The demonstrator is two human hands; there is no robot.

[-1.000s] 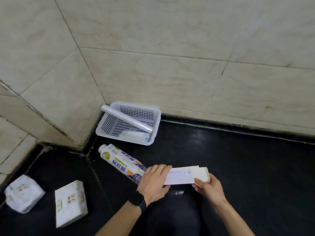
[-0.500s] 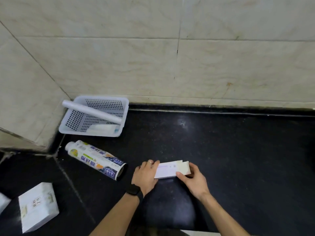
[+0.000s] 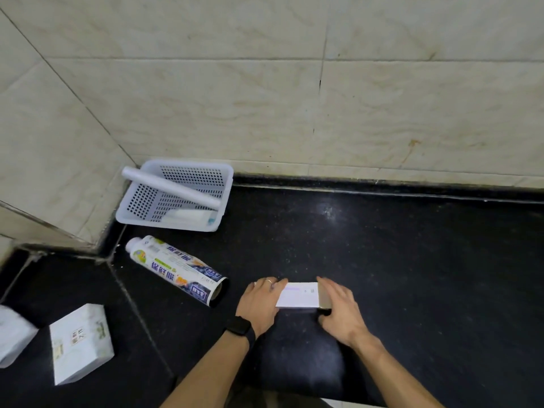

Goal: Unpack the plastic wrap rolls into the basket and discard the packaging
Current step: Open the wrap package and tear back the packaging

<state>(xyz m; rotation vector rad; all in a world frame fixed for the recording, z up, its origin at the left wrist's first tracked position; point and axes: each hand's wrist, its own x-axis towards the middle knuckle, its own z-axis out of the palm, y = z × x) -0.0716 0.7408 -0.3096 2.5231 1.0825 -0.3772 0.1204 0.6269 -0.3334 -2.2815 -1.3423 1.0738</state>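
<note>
Head cam shows us holding a small white box (image 3: 298, 295) just above the dark counter (image 3: 412, 260), one hand on each end. Our left hand (image 3: 259, 301) wraps the left end, fingers curled over the top with the thumb underneath, so it's grasping the box. Our right hand (image 3: 338, 310) cups the right end, where the cardboard looks brown and open, though we can't tell whether it's really pinching a flap or just resting against it.

What matters for the next move: the box's long axis runs left to right, straight between our two hands, and the open end faces the right hand. So our guess is the right hand does the pulling or tipping while the left steadies. Whether there's a roll inside we can't see.

The basket (image 3: 226, 172) sits up and to the left, tucked into the tiled corner, well apart from the box and nearer our left hand. It already has one bare roll (image 3: 170, 188) lying diagonally across its rim and another one (image 3: 188, 216) down in the bottom. Between basket and box lies a printed tube (image 3: 176, 270) on its side, open end toward us; it looks like empty packaging waiting to be binned.

Both forearms come in from the bottom edge, wrists fairly flat, palms down.
</note>
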